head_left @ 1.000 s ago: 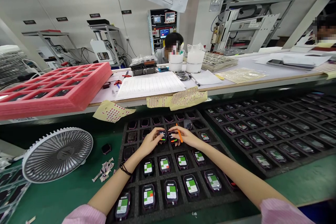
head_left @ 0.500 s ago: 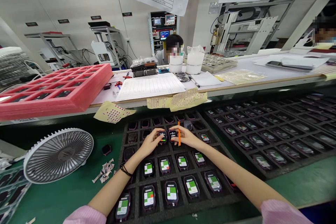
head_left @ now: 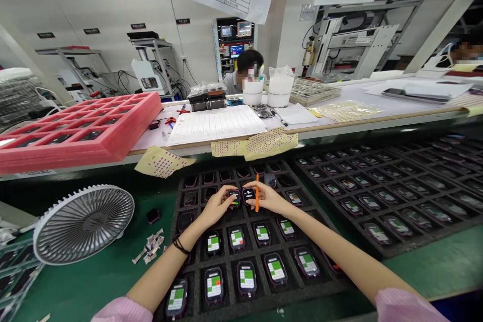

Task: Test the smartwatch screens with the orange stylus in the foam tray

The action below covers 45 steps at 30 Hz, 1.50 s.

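- Left hand (head_left: 218, 206): fingers rest on a smartwatch (head_left: 234, 198), grip unclear.
- Right hand (head_left: 268, 197): fingers grip an orange stick (head_left: 257, 193).
- Watches fill a black foam tray (head_left: 177, 241) on the green worktop (head_left: 101, 282).
- Pink foam tray (head_left: 124, 136) beyond.

- Left of the black foam tray (head_left: 194, 266): a passage of green bench mat (head_left: 113, 282), narrowed by paper scraps (head_left: 151, 246) and the desk fan (head_left: 83, 225).
- Right of the tray: a narrow mat strip, then a second watch tray (head_left: 388, 196).
- On the tray: an upright orange stick (head_left: 257, 193) and rows of smartwatches (head_left: 246, 278) block low passes.
- Beyond the tray: the raised white bench edge (head_left: 287, 133).
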Available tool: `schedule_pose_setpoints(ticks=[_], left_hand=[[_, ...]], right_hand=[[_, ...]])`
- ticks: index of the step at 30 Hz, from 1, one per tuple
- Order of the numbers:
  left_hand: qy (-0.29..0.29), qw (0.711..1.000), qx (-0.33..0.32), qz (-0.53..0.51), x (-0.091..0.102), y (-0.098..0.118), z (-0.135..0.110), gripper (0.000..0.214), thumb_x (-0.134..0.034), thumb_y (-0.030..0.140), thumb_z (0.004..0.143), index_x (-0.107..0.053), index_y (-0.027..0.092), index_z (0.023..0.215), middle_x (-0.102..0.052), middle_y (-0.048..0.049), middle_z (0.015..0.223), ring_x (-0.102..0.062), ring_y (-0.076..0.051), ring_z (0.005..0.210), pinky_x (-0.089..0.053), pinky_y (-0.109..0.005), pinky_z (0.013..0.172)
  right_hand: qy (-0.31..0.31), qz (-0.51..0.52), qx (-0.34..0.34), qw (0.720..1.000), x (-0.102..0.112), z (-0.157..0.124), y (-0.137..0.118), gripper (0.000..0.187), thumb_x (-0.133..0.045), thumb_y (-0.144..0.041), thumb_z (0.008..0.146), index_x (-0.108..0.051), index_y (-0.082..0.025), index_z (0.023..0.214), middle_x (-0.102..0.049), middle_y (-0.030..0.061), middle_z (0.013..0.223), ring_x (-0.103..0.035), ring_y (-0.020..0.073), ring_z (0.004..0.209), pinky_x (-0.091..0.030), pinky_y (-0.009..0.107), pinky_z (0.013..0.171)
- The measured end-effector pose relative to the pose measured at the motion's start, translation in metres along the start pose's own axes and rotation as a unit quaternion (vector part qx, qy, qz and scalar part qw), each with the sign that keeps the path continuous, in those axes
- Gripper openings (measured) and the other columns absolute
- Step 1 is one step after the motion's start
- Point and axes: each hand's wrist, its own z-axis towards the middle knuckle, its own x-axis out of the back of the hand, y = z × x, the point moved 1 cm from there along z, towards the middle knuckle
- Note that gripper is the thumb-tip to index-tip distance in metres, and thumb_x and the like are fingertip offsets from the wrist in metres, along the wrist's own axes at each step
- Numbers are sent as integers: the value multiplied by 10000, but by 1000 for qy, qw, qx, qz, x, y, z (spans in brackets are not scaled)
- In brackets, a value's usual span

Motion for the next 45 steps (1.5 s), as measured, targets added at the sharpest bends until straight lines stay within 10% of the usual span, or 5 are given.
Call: schedule_pose_setpoints(ticks=[45], left_hand=[[-51, 973, -62, 218, 0, 16, -9, 288, -400, 380, 907, -554, 227, 1097, -606, 17, 750, -540, -138, 624, -387, -232, 607]], right_hand=[[-13, -101, 13, 995, -3, -5, -9, 270, -596, -384, 813, -583, -210, 1018, -629, 15, 807, -659, 182, 761, -563, 314, 657]])
